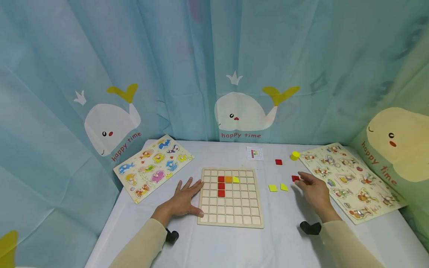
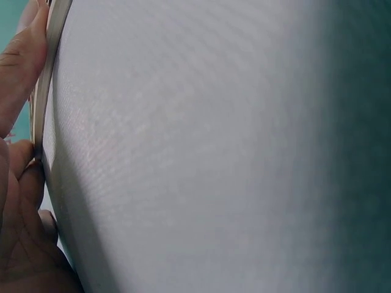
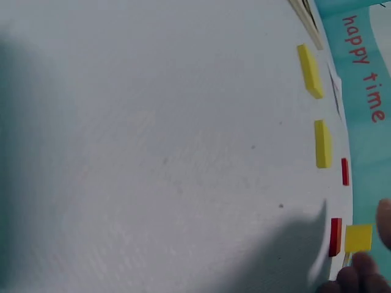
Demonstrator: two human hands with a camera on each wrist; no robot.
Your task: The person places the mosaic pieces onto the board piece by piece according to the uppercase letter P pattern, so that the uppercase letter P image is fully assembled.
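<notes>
My left hand (image 1: 182,199) lies with spread fingers along the left edge of a wooden grid board (image 1: 231,226), thumb and fingertips at its rim. On the board sit three red tiles (image 1: 221,186) in a column, with an orange tile (image 1: 228,179) and a yellow tile (image 1: 236,179) beside the top one. Over the table's right side, my right hand (image 1: 314,189) has loosely bent fingers close to a red tile (image 3: 335,237). That tile lies on the cloth, with a gap showing before the fingers. Two loose yellow tiles (image 1: 273,188) lie left of this hand.
Another red tile (image 1: 279,162) and a yellow cylinder (image 1: 294,156) are farther back, near a small printed pattern card (image 1: 254,153). Picture peg puzzles stand at the left (image 1: 154,167) and right (image 1: 352,182). A whale-print curtain (image 1: 187,74) hangs behind the table.
</notes>
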